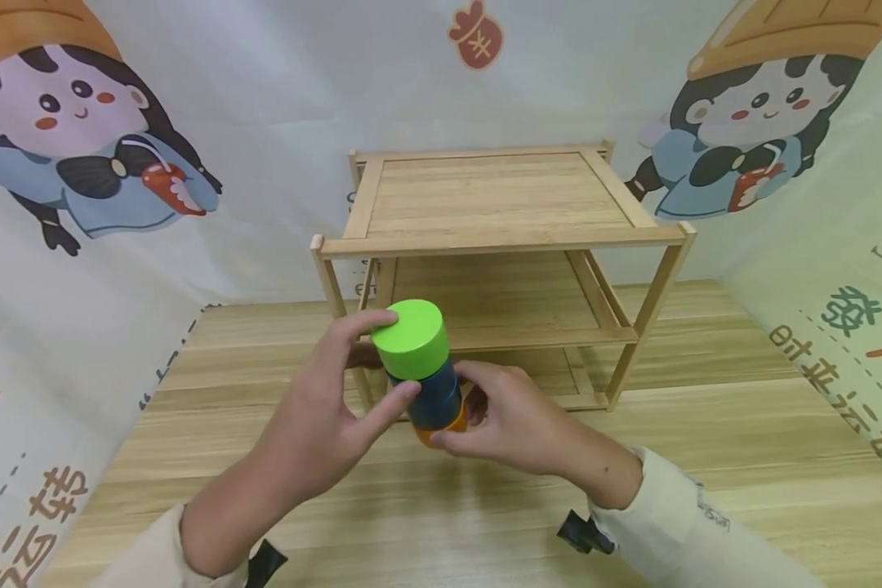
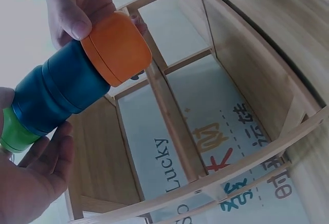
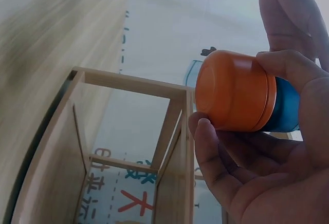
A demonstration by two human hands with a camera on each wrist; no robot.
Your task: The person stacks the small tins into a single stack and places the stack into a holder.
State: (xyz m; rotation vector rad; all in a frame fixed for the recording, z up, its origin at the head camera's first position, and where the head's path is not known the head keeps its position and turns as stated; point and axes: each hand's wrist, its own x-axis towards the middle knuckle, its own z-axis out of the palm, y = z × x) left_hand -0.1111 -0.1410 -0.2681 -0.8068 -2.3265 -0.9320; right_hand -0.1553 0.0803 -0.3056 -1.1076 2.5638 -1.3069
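A dark-blue cylindrical container (image 1: 438,400) with a green end cap (image 1: 412,336) and an orange end cap (image 3: 234,91) is held up in front of the shelf, its green end uppermost. My left hand (image 1: 305,433) holds the green end, fingers on the far side and thumb against the blue body below it. Around the orange lower end, my right hand (image 1: 522,420) has its thumb and fingers. A waisted blue middle (image 2: 67,82) shows in the left wrist view. Part of the green end is hidden there by the left fingers.
Just beyond the hands stands a wooden shelf rack (image 1: 500,196) with several tiers, on a wood-grain surface (image 1: 250,367). White printed sheeting (image 1: 301,82) with cartoon figures and lettering encloses the back and both sides.
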